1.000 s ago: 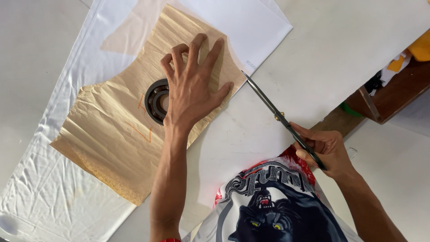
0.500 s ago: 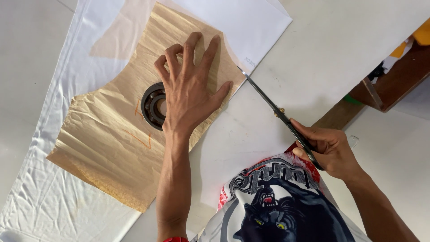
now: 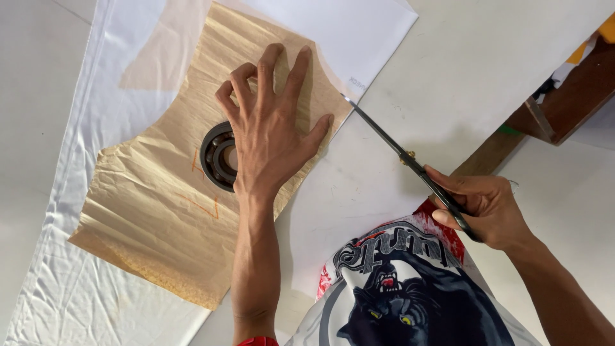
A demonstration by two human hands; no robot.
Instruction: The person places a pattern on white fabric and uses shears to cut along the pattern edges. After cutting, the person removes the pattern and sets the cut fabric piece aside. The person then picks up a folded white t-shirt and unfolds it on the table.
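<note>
The left hand (image 3: 272, 138) lies flat with fingers spread, grasping nothing, pressing the tan paper pattern (image 3: 173, 192) onto the white fabric (image 3: 77, 282), which covers the left side of the tabletop (image 3: 487, 83). Its palm half covers a round metal bearing (image 3: 216, 156) set on the pattern as a weight. The right hand (image 3: 480, 202) is clenched around the handles of the black scissors (image 3: 397, 147) near the tabletop's right edge. Their long axis runs diagonally up and left from that hand, the blade tips touching the pattern's right edge just beside the left thumb
</note>
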